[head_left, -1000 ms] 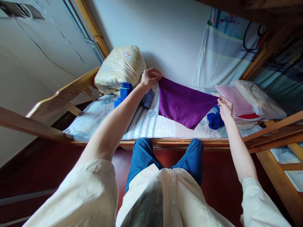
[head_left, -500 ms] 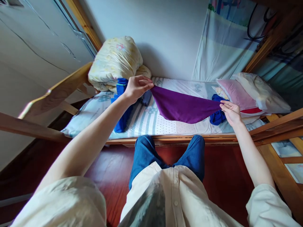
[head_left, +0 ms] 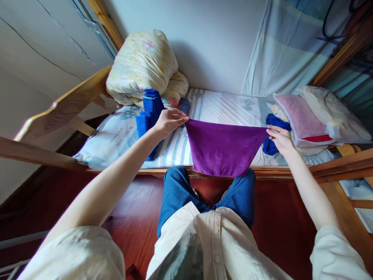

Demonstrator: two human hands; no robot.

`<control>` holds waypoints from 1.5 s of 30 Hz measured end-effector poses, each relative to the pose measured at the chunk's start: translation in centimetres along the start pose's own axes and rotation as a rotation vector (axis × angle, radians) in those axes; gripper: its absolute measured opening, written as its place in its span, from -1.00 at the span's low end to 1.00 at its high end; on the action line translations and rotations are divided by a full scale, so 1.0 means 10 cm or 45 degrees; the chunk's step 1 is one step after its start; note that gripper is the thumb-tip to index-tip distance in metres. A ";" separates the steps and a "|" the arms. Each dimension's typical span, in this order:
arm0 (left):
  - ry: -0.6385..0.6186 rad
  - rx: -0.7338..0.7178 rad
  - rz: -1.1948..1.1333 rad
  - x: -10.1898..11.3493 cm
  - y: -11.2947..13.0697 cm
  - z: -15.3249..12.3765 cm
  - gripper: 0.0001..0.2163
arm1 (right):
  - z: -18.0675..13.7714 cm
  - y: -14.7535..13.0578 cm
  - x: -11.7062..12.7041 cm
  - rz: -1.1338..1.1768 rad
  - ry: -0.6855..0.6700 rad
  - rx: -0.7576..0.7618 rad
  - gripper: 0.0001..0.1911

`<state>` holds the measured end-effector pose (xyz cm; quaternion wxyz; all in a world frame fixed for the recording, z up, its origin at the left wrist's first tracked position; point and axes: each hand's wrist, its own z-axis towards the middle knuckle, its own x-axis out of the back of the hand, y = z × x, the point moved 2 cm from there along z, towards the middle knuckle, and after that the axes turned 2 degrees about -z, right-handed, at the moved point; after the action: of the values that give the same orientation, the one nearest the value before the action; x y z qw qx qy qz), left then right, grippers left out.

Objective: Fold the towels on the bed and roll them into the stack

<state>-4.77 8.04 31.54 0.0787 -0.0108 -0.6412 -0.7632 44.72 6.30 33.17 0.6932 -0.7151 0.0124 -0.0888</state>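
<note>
A purple cloth (head_left: 225,147) hangs stretched between my two hands, its top edge taut and its lower edge over the bed's front rail and near my knees. My left hand (head_left: 171,121) pinches the cloth's upper left corner. At the upper right corner, my right hand (head_left: 279,137) grips it between thumb and fingers. Folded blue cloths (head_left: 151,112) stand in stacks on the bed, behind and left of my left hand. A crumpled blue cloth (head_left: 271,146) lies just behind my right hand.
The bed mattress (head_left: 218,102) has a striped, patterned sheet. A bundled yellowish quilt (head_left: 144,64) sits at its left end. Toward the right end lie a pink pillow (head_left: 303,116) and a whitish bundle (head_left: 335,112). Wooden rails (head_left: 344,165) border the bed.
The purple cloth has dropped lower and hangs more fully open, its lower edge nearer my knees. Both hands have moved slightly down and still hold its corners.
</note>
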 end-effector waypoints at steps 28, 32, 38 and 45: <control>0.048 0.527 0.396 -0.66 -2.46 -1.00 -0.73 | -0.03 2.89 -0.75 -0.548 0.015 -0.226 -0.86; -0.043 0.697 0.405 -0.63 -2.68 -1.07 -0.57 | -0.10 3.19 -0.68 -0.550 0.004 -0.313 -0.82; 0.089 0.922 0.550 -0.66 -2.83 -0.99 -0.59 | -0.01 3.35 -0.60 -0.571 0.008 -0.371 -0.81; 0.042 0.945 0.538 -0.56 -2.84 -1.12 -0.76 | -0.11 3.32 -0.51 -0.533 -0.056 -0.366 -0.72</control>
<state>-2.07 2.35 1.15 0.2424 -0.1006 -0.8547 -0.4480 43.02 4.69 -0.37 0.5510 -0.7951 -0.1387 -0.2121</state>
